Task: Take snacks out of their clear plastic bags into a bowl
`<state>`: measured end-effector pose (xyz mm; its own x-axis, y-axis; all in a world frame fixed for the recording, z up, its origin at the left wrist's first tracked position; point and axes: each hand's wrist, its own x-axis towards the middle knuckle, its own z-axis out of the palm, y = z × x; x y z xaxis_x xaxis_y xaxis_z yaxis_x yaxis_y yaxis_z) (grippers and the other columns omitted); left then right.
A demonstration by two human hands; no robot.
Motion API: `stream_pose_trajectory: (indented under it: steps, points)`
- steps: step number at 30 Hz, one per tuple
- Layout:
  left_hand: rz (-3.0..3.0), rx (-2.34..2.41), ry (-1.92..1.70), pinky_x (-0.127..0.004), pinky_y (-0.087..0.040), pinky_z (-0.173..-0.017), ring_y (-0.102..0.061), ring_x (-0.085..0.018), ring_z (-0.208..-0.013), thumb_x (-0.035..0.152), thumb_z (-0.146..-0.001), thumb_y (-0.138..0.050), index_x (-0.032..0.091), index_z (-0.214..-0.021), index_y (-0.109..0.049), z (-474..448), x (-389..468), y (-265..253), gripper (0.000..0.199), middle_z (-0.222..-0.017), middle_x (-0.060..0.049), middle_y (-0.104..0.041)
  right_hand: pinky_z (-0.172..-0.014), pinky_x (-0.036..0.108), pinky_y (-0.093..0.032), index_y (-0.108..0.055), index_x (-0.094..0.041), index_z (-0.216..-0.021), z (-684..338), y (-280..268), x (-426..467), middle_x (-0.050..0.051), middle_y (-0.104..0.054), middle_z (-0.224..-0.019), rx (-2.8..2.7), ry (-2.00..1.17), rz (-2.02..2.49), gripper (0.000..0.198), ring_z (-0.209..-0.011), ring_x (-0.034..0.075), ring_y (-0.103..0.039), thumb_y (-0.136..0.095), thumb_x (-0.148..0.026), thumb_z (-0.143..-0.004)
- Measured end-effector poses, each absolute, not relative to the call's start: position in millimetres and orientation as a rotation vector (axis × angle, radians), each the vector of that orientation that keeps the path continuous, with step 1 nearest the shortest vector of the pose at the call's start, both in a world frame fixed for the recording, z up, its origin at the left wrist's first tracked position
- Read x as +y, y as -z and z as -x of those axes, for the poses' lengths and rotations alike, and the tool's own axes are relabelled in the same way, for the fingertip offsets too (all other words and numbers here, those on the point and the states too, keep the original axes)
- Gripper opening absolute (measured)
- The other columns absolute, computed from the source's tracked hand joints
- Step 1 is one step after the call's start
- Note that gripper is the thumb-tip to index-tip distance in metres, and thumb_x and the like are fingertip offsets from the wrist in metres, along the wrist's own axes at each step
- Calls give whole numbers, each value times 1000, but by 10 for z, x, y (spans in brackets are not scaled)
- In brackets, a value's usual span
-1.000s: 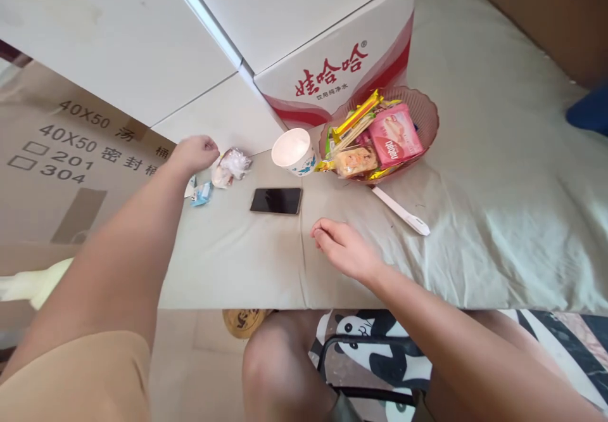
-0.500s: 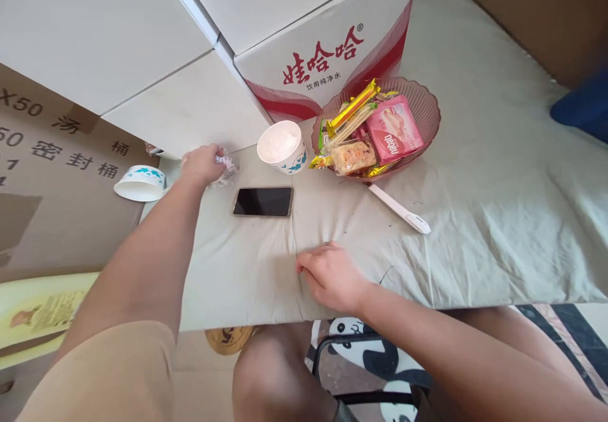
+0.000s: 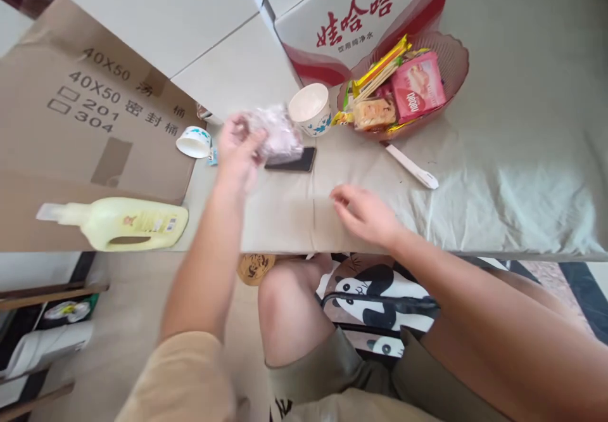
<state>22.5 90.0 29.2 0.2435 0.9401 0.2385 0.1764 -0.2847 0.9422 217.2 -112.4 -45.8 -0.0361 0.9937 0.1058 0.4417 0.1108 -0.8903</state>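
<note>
My left hand [image 3: 240,146] is closed on a crinkled clear plastic bag [image 3: 278,134], its pale pinkish contents blurred by motion. The bag hangs over a dark phone [image 3: 304,161] and hides part of it. Just right of the bag stands a white paper cup [image 3: 313,111] with blue leaf prints. My right hand [image 3: 363,216] rests near the front edge of the cloth-covered surface, fingers loosely bent and apart, holding nothing. Beyond it lies a white-handled utensil [image 3: 412,165], one end under a pink glass bowl [image 3: 458,70] of wrapped snacks.
A second paper cup [image 3: 194,142] lies tipped at the left, beside a large cardboard carton [image 3: 142,149]. A yellow bottle [image 3: 137,222] lies at the lower left. White boxes [image 3: 228,67] and a red-and-white carton [image 3: 361,23] stand along the back.
My left hand has lifted the plastic bag off the surface and brought it right, over the phone. The view has shifted left and down. My right hand stays near the front edge, fingers looser.
</note>
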Motion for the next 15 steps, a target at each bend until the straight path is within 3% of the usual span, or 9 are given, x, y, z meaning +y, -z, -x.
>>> stream_pose_trajectory:
  steps: [5, 9, 12, 15]
  points:
    - [-1402, 963, -1109, -28, -56, -78, -70, -18, -95, 57, -68, -88, 28, -113, -58, -809, -246, 542, 62, -107, -3, -69, -80, 37, -57, -44, -23, -135, -2452, 566, -1118, 14, -63, -131, -1121, -847, 1419, 45, -99, 23, -68, -47, -46, -96]
    - [-1361, 815, -962, -33, -57, -89, -70, -20, -100, 59, -68, -87, 28, -119, -59, -1063, -426, 795, 66, -111, -4, -69, -78, 38, -56, -41, -24, -137, -2464, 632, -1116, 8, -67, -112, -1187, -744, 1569, 53, -88, 23, -67, -59, -37, -88]
    - [-1391, 727, -853, -37, -59, -91, -71, -24, -105, 58, -65, -90, 32, -128, -55, -1057, -297, 781, 77, -116, -4, -68, -76, 37, -56, -43, -25, -136, -2486, 614, -1069, 6, -67, -105, -1206, -676, 1619, 45, -85, 22, -66, -52, -32, -92]
    - [-1364, 768, -909, -37, -60, -87, -72, -23, -104, 57, -71, -86, 36, -133, -48, -965, -164, 755, 76, -118, -4, -68, -74, 36, -55, -41, -25, -140, -2613, 537, -994, 6, -68, -105, -1265, -596, 1703, 46, -79, 20, -66, -45, -29, -95]
